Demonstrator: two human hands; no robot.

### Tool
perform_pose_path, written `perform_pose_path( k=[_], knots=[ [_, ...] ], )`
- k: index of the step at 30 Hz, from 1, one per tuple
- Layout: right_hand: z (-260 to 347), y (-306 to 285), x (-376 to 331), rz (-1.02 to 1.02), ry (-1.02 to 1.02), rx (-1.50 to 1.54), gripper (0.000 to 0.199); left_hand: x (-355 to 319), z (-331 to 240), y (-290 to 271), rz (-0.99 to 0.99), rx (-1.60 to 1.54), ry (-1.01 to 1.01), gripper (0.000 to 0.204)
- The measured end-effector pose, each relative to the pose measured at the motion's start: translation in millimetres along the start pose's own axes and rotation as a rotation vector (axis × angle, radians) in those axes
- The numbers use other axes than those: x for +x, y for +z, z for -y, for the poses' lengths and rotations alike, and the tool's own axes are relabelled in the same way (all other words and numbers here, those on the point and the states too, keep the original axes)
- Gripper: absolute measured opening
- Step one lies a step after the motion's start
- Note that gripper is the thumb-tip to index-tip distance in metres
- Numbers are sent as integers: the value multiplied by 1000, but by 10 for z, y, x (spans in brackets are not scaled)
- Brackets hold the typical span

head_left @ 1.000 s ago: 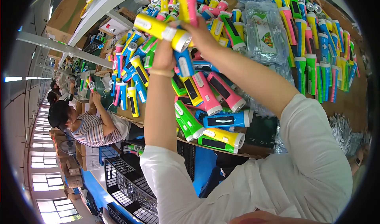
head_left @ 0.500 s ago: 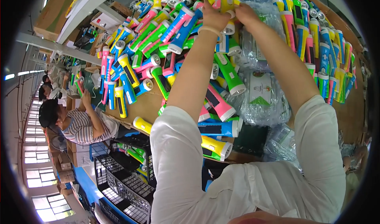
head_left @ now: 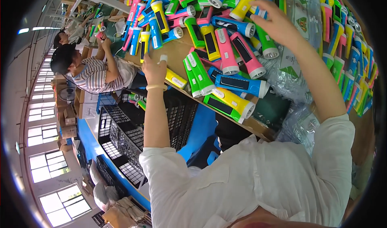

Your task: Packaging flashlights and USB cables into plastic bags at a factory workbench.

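Head view: left hand (head_left: 155,70) is held spread beside a yellow flashlight (head_left: 175,79), right hand (head_left: 275,21) spread by piled flashlights (head_left: 231,25).

co-worker (head_left: 108,70) in striped shirt (head_left: 94,79), dark cap (head_left: 63,58) | fan (head_left: 67,95) | cardboard boxes (head_left: 69,118) near fan | paned windows (head_left: 58,161)

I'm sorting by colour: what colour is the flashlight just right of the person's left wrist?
The flashlight is yellow; it shows best in the head view.

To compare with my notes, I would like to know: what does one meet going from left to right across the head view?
A co-worker's striped shirt, left hand, pair of green flashlights, right hand, flashlights heaped at far right.
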State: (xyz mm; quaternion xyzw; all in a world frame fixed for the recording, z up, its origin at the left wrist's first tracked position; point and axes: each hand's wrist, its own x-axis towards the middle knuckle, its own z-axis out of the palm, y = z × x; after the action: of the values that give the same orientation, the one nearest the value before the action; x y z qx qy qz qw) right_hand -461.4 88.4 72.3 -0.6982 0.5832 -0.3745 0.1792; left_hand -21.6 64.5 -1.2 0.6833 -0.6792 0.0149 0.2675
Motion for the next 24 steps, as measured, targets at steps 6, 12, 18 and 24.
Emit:
perform_pose_path(
  k=[6,12,18,24],
  knots=[
    [372,357,-299,364,235,-350,66,-302,-13,102,294,290,-354,73],
    [261,791,-373,385,326,-382,85,-194,-271,570,325,326,-387,94],
    [116,623,-186,448,459,65,59,-170,-39,451,418,-675,-759,44],
    [-78,902,-43,422,521,320,64,-460,-284,419,666,-1320,-759,39]
  ],
)
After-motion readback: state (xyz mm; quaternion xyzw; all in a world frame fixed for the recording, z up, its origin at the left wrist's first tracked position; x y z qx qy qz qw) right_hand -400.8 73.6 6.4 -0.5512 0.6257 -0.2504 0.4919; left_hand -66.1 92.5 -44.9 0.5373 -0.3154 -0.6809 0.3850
